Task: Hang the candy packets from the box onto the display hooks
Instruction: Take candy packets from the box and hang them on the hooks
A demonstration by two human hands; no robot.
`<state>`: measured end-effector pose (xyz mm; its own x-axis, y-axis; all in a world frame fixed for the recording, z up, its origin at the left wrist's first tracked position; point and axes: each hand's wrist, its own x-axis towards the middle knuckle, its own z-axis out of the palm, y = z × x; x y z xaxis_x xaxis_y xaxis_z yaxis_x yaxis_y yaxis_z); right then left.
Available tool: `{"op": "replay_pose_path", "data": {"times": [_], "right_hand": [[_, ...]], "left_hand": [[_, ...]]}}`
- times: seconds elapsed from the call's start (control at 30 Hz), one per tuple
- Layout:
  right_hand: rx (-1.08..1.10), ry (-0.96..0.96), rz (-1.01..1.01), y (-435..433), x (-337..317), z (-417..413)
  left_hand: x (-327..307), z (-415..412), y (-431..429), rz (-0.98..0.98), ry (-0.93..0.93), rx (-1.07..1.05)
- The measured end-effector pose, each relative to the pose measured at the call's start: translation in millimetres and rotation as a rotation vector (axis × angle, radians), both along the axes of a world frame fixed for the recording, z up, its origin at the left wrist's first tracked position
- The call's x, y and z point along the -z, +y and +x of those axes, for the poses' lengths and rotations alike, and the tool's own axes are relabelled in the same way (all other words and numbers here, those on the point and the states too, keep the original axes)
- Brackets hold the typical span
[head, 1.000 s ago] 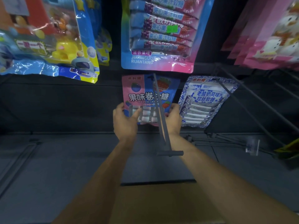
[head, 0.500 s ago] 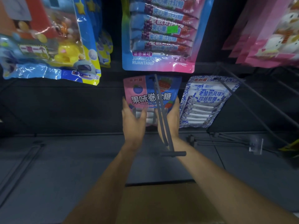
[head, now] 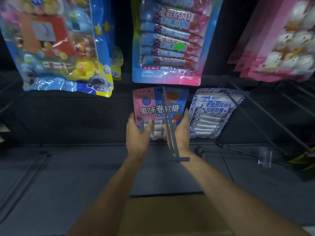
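A pink and blue candy packet [head: 158, 106] hangs at the back of a grey display hook [head: 170, 130] whose front crossbar sticks out toward me. My left hand [head: 138, 135] grips the packet's lower left edge, thumb across its front. My right hand [head: 181, 132] holds the lower right edge from the side, partly behind the hook's rods. The cardboard box [head: 172, 217] lies below between my forearms; its contents are hidden.
A blue and white candy packet [head: 213, 114] hangs on the neighbouring hook to the right. Larger packets hang above: blue toy candy [head: 56, 48], a blue-pink pack [head: 170, 45], pink bags [head: 281, 48]. Bare hooks [head: 252, 155] jut out at the right.
Both hands have pushed the packet farther back along the hook toward the panel, and the camera has tilted up slightly.
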<state>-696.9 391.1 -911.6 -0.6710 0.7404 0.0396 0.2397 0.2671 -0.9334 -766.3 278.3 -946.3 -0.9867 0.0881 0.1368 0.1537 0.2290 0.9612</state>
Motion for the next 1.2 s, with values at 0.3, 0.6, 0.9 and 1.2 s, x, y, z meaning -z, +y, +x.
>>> {"op": "replay_pose_path", "data": {"times": [0.3,0.6,0.9,1.2], "right_hand": [[-0.04,-0.053,0.017,-8,0,38],[-0.211,-0.127,0.136,-21,-14,126],[-0.537,-0.187,0.356,-53,-41,216],[-0.735,-0.237,0.418,-92,-11,296]], "left_hand": [[-7,39,-18,-0.201,-0.089,0.009],[-21,121,-69,-0.66,0.08,0.216],[-38,203,-131,-0.839,0.359,0.36],[-39,296,-218,-0.958,0.396,0.37]]}}
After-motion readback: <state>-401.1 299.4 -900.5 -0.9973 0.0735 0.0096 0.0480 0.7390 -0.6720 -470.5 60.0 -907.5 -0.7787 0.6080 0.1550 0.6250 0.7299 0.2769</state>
